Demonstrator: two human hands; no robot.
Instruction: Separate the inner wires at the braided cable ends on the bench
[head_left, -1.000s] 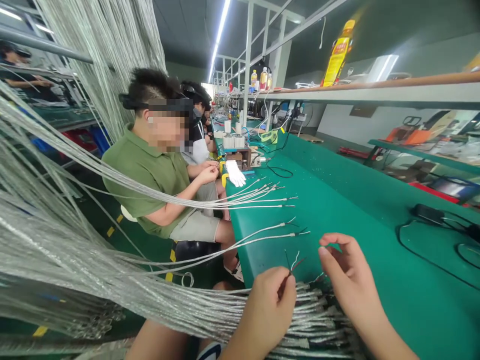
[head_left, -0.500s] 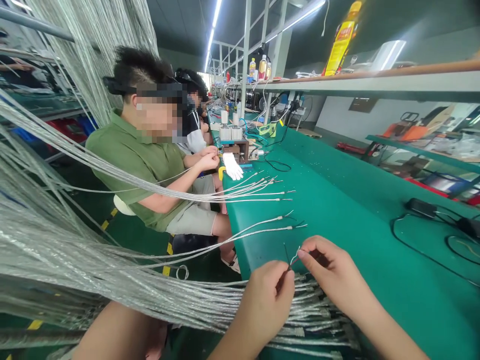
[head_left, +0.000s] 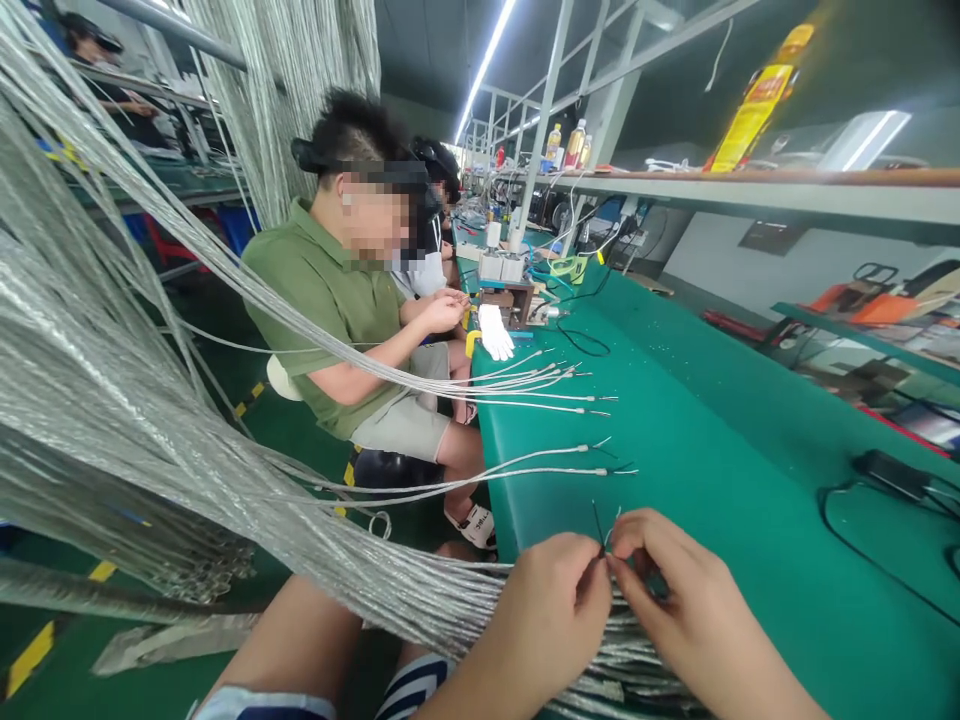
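Observation:
Low in the head view, my left hand [head_left: 551, 600] is closed in a pinch on the end of a cable, whose thin dark and pale wires [head_left: 598, 522] stick up past the fingertips. My right hand [head_left: 679, 590] pinches at the same wires, its fingertips touching those of the left. Below both hands runs a thick bundle of silvery braided cables [head_left: 450, 600], its ends partly hidden under my hands. Two separate cables with bared wire ends [head_left: 592, 470] lie beyond my hands on the green bench [head_left: 720, 480].
A co-worker in a green shirt [head_left: 330, 290] sits to the left, hands near a small machine [head_left: 506, 280]. A white glove [head_left: 495, 333] and more cable ends [head_left: 555, 375] lie on the bench. At right are a black adapter [head_left: 892, 475] with cords and a shelf [head_left: 787, 185] above.
The view has swung left, so the scene sits further right. My right hand's fingertips have come down the wires, closer to my left fingertips.

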